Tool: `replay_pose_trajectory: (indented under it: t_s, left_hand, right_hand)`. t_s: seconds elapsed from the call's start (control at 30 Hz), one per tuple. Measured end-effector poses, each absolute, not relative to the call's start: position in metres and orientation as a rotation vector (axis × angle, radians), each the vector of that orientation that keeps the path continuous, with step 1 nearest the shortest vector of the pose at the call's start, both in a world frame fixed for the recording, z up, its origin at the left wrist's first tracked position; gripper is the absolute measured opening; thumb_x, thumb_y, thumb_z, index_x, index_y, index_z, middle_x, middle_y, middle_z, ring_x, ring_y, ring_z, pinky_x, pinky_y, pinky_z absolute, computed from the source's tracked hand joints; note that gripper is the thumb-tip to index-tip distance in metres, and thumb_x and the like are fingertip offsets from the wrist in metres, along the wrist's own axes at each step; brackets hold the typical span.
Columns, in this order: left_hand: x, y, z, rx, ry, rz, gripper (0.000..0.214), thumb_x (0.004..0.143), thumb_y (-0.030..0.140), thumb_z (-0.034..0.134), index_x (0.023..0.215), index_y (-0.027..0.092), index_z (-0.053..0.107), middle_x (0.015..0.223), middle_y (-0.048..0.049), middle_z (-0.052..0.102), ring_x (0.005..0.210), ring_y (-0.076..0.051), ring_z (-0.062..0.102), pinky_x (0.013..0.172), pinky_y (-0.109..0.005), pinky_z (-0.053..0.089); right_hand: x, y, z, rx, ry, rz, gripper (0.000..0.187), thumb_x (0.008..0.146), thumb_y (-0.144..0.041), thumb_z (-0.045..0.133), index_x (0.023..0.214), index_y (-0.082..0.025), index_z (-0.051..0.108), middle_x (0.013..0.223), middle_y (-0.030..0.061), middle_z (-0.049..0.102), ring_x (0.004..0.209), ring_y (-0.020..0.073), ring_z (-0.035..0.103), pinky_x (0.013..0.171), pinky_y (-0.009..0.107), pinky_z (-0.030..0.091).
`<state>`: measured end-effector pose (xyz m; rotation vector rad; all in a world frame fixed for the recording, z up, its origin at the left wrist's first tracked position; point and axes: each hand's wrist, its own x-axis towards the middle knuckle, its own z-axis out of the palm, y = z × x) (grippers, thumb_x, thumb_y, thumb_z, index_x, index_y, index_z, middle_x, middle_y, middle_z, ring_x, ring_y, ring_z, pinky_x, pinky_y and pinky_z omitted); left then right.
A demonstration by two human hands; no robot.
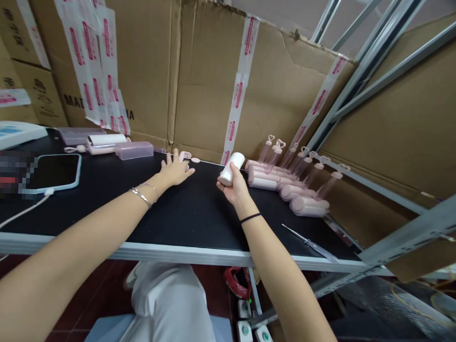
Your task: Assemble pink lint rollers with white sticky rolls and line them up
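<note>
The right hand (233,187) is wrapping its grip around a smooth white cylindrical roller (231,168), lifting it just above the matte black desk (181,214), near the row of glossy pink cases (287,185). The left hand (175,170) is lying flat, fingers spread and holding nothing, touching a small pink handle piece (185,155), seemingly to steady it against the cardboard wall (201,80).

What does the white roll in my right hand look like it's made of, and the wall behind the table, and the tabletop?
White roll: likely paper or plastic, matte, smooth; right hand grips it. Back wall: corrugated cardboard, brown, creased, torn edges, taped seams. Tabletop: black matte mat, perhaps rubber, metal-edged.
</note>
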<state>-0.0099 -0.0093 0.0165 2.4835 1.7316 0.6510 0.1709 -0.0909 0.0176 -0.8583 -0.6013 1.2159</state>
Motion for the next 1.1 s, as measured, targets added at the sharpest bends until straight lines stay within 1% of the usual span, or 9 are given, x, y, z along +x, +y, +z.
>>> replay_pose_trajectory:
  t_s: [0.1,0.17,0.27,0.4,0.5,0.63,0.87,1.0,1.1]
  left_hand:
    - [-0.022,-0.004,0.012,2.341,1.807,0.559,0.052,0.085,0.049,0.044,0.117,0.010,0.058,0.128,-0.0318,0.051,0.119,-0.049,0.049,0.090,-0.058,0.040]
    - [-0.022,-0.005,0.013,2.284,1.872,0.593,0.040,0.082,0.038,0.050,0.105,0.006,0.061,0.112,-0.0312,0.060,0.109,-0.047,0.056,0.086,-0.055,0.043]
    - [-0.017,-0.008,0.017,2.212,1.940,0.665,0.033,0.078,0.023,0.053,0.105,0.006,0.054,0.110,-0.0311,0.059,0.105,-0.045,0.058,0.082,-0.051,0.045]
    - [-0.007,-0.014,0.016,2.128,1.667,1.085,0.023,0.084,0.027,0.047,0.103,0.014,0.043,0.102,-0.0204,0.060,0.097,-0.031,0.061,0.081,-0.043,0.047]
    - [0.006,-0.022,0.012,2.173,1.345,1.392,0.013,0.086,0.027,0.045,0.091,0.019,0.036,0.098,-0.0134,0.055,0.096,-0.024,0.055,0.086,-0.042,0.044]
    - [0.026,-0.037,0.006,2.217,1.015,1.484,0.007,0.089,0.026,0.036,0.087,0.021,0.031,0.090,-0.0050,0.047,0.088,-0.018,0.050,0.086,-0.040,0.043]
    - [0.039,-0.053,-0.001,2.291,0.759,1.473,0.008,0.085,0.022,0.042,0.085,0.021,0.034,0.101,-0.0066,0.045,0.095,-0.018,0.048,0.089,-0.041,0.044]
    - [0.040,-0.053,-0.001,2.048,0.713,1.306,0.017,0.083,0.023,0.047,0.088,0.021,0.031,0.097,-0.0035,0.045,0.073,-0.012,0.055,0.065,-0.033,0.051]
    - [0.045,-0.052,-0.001,1.870,0.642,1.238,0.022,0.084,0.025,0.048,0.093,0.022,0.028,0.093,-0.0001,0.046,0.057,-0.006,0.051,0.050,-0.024,0.047]
  right_hand:
    - [0.171,-0.090,0.014,-1.090,-0.747,1.239,0.024,0.084,-0.042,0.055,0.085,-0.019,0.051,0.055,-0.0034,0.056,0.044,0.0097,0.051,0.039,0.019,0.039]
    - [0.171,-0.089,0.010,-1.182,-0.913,1.197,0.021,0.082,-0.038,0.058,0.085,-0.018,0.053,0.057,-0.0019,0.059,0.046,0.0103,0.053,0.040,0.020,0.040]
    - [0.171,-0.087,0.002,-1.226,-1.074,1.135,0.022,0.072,-0.027,0.069,0.083,-0.016,0.055,0.060,-0.0009,0.062,0.050,0.0104,0.055,0.045,0.019,0.042]
    - [0.171,-0.082,-0.006,-1.188,-1.102,1.091,0.032,0.061,-0.025,0.076,0.083,-0.016,0.054,0.061,-0.0055,0.060,0.053,0.0084,0.055,0.047,0.017,0.041]
    - [0.169,-0.080,-0.005,-1.081,-1.096,1.049,0.039,0.060,-0.031,0.077,0.087,-0.018,0.052,0.066,-0.0066,0.061,0.055,0.0086,0.057,0.049,0.018,0.043]
    - [0.167,-0.084,0.002,-0.943,-1.050,1.046,0.042,0.061,-0.035,0.076,0.091,-0.019,0.051,0.069,-0.0046,0.063,0.057,0.0109,0.060,0.051,0.021,0.047]
    - [0.168,-0.094,0.016,-0.751,-0.871,1.089,0.034,0.066,-0.031,0.072,0.090,-0.020,0.051,0.069,-0.0051,0.063,0.061,0.0122,0.062,0.061,0.026,0.053]
    - [0.169,-0.094,0.018,-0.754,-0.854,1.074,0.031,0.068,-0.033,0.070,0.089,-0.019,0.052,0.066,-0.0044,0.062,0.057,0.0115,0.060,0.062,0.026,0.053]
    - [0.169,-0.091,0.015,-0.732,-0.841,0.997,0.035,0.067,-0.039,0.071,0.089,-0.019,0.052,0.066,-0.0043,0.061,0.057,0.0114,0.059,0.060,0.026,0.052]
